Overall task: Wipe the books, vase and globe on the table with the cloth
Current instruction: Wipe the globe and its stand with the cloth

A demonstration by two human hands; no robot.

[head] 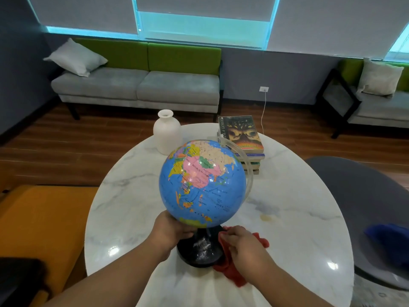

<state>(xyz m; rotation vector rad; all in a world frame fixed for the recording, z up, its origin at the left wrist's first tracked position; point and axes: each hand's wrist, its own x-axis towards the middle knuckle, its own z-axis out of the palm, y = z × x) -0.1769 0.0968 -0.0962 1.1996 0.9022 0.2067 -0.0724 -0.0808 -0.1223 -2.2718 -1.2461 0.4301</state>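
Globe [202,183] front and centre, standing near the middle of the round marble table [124,196], with the white vase [166,132] and the stack of books [242,140] at the table's far side. From the head view, the left hand [171,232] is wrapped around the stem just under the sphere, fingers closed on it to steady the thing. The right hand [240,242] is bunched tight on the red cloth [230,271], pressing it against the right side of the black base [199,251]. Good approach here, I'd say: keep that left hold firm so the stand can't twist or tip, and sweep the cloth round the base in an arc. The base looks glossy, hard and dusty-speckled; the sphere is smooth and shiny with a clear plastic arc; the cloth is soft and crumpled; the vase is matte.
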